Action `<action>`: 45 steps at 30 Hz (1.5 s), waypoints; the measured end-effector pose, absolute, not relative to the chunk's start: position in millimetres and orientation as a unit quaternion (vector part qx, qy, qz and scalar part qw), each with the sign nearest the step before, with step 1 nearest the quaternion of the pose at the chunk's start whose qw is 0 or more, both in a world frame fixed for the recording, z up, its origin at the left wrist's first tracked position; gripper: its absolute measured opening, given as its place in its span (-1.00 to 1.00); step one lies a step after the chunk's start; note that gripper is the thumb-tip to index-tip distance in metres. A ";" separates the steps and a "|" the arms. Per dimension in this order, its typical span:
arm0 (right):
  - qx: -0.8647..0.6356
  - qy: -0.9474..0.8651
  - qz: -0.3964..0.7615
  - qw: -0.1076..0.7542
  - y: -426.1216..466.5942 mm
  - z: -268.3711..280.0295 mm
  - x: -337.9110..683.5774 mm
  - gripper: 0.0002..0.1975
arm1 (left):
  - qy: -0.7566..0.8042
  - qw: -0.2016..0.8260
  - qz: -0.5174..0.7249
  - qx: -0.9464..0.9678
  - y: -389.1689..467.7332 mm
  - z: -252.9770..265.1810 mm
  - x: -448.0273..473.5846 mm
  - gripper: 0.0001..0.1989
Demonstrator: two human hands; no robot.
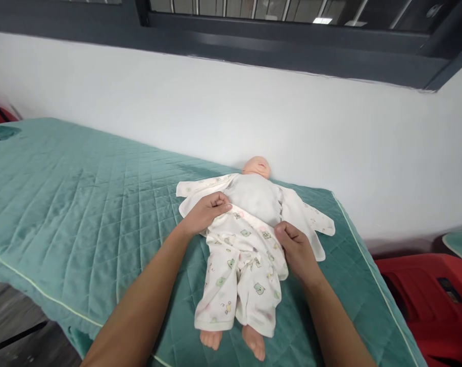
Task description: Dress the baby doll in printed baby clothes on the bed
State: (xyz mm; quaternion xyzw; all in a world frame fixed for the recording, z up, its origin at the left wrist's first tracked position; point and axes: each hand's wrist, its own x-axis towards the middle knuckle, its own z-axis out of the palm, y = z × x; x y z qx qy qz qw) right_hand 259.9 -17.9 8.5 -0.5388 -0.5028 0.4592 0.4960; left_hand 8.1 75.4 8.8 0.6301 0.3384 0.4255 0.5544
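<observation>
A baby doll lies on its back, head toward the wall and bare feet toward me. Printed white baby pants cover its legs up to the waist. My left hand pinches the waistband at one side, and my right hand is closed on the waistband at the other. The doll's torso is white. Under it a white baby jacket is spread, its front apart and its sleeves stretched out to both sides.
A green quilted cover lies over the bed beneath the doll. Behind it rises a white wall with a dark window frame. At the right, beyond the bed's edge, stands a red plastic chair.
</observation>
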 end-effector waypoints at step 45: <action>-0.653 -0.522 0.445 0.319 35.2 0.6 285.2 -0.85 | 0.517 0.423 0.306 0.678 96.3 -9.4 11.3 -0.86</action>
